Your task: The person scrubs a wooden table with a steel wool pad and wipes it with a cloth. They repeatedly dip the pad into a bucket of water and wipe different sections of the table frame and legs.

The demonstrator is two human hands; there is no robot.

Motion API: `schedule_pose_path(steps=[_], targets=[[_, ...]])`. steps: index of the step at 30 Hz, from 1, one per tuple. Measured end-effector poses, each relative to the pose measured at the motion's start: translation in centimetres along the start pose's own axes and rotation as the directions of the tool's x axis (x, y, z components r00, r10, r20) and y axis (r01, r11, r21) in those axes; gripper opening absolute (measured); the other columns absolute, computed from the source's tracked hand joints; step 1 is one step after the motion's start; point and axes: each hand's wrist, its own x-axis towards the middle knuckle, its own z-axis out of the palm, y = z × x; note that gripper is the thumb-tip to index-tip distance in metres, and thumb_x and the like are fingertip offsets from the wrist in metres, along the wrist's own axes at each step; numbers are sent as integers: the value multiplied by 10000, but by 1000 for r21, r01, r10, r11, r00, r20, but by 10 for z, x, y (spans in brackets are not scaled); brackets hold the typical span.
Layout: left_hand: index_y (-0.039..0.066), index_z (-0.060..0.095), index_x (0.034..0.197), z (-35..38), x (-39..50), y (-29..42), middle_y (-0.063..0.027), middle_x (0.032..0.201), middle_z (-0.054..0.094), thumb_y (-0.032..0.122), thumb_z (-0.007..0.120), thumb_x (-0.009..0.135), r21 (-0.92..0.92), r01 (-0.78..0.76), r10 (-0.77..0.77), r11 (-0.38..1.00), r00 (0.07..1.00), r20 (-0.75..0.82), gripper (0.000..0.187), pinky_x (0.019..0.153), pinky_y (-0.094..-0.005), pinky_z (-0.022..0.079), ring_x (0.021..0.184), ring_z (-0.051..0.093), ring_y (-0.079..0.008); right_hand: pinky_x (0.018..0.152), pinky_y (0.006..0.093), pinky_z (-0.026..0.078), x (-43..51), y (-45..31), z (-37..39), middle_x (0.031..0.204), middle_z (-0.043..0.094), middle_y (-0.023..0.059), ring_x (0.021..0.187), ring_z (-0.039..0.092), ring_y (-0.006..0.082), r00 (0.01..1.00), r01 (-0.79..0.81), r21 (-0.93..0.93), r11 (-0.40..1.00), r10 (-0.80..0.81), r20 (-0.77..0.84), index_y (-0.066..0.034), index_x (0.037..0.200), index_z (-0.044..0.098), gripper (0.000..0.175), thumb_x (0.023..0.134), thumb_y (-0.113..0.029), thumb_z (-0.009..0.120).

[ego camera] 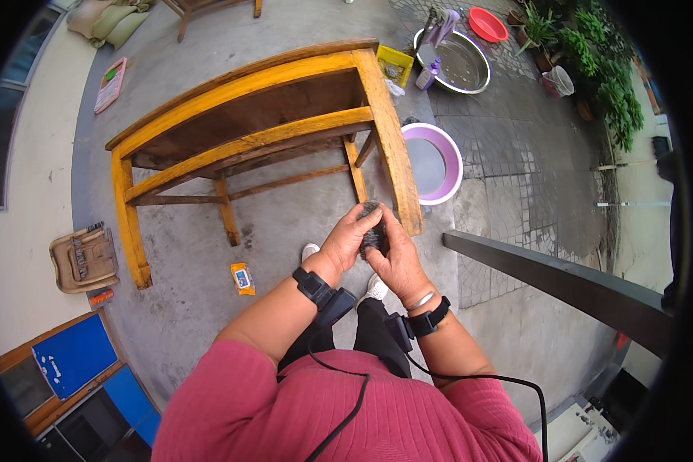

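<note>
Both hands meet in front of my body around a dark steel-wool scouring pad (372,234). My left hand (345,235) grips it from the left, with the thumb over its upper part. From the right, my right hand (397,254) closes on the same pad, which is partly covered by the fingers. Just beyond the hands stands a worn yellow wooden table (390,138), its near right leg ending close to my right hand. A pink-purple basin (453,156) of cloudy water sits on the ground right of that leg.
A dark metal beam (531,277) crosses at the right. Farther back are a large metal basin (478,81), a purple bottle (427,77), a yellow plastic basket (405,60) and a red basin (488,24). An orange wipes packet (242,279) and a folded chair (84,258) lie left.
</note>
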Motion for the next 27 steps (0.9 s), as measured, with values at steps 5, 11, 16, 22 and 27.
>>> schedule_pose_path(steps=[5, 11, 16, 22, 27], targets=[[73, 575, 1103, -39, -3, 15, -114, 923, 680, 248, 672, 950, -153, -43, 9, 987, 977, -212, 252, 682, -394, 579, 770, 680, -238, 803, 319, 518, 44, 2, -20, 927, 671, 108, 868, 653, 214, 993, -109, -1, 994, 109, 37, -18, 1069, 578, 300, 774, 38, 556], [67, 575, 1049, -82, -16, 22, -134, 903, 678, 239, 661, 953, -115, -66, 27, 991, 949, -313, 215, 635, -392, 576, 755, 679, -235, 933, 367, 506, 191, 39, -31, 1194, 617, 173, 1081, 618, 356, 904, 358, -291, 887, -407, -130, -37, 1155, 657, 282, 874, -13, 652], [22, 588, 1060, -101, -29, 20, -127, 890, 672, 198, 641, 961, -117, -80, 27, 990, 915, -403, 210, 652, -371, 579, 743, 669, -232, 1011, 376, 477, 234, 63, -8, 1329, 590, 165, 1204, 565, 365, 968, 247, -462, 852, -240, 75, -73, 1241, 635, 369, 881, -13, 575], [15, 593, 1054, -112, -35, 20, -119, 897, 670, 189, 642, 959, -135, -59, -3, 989, 907, -421, 204, 666, -377, 578, 752, 665, -224, 1032, 424, 462, 154, 73, -3, 1359, 573, 158, 1257, 529, 378, 918, 373, -508, 776, -389, 81, -94, 1288, 604, 396, 894, -47, 598], [41, 603, 1059, -103, -34, 19, -92, 894, 675, 197, 654, 953, -124, -58, 5, 991, 919, -395, 195, 647, -366, 571, 761, 669, -209, 1137, 455, 380, 60, 69, -24, 1408, 533, 169, 1312, 488, 371, 935, 356, -517, 779, -300, 191, -37, 1306, 578, 478, 844, 68, 521]])
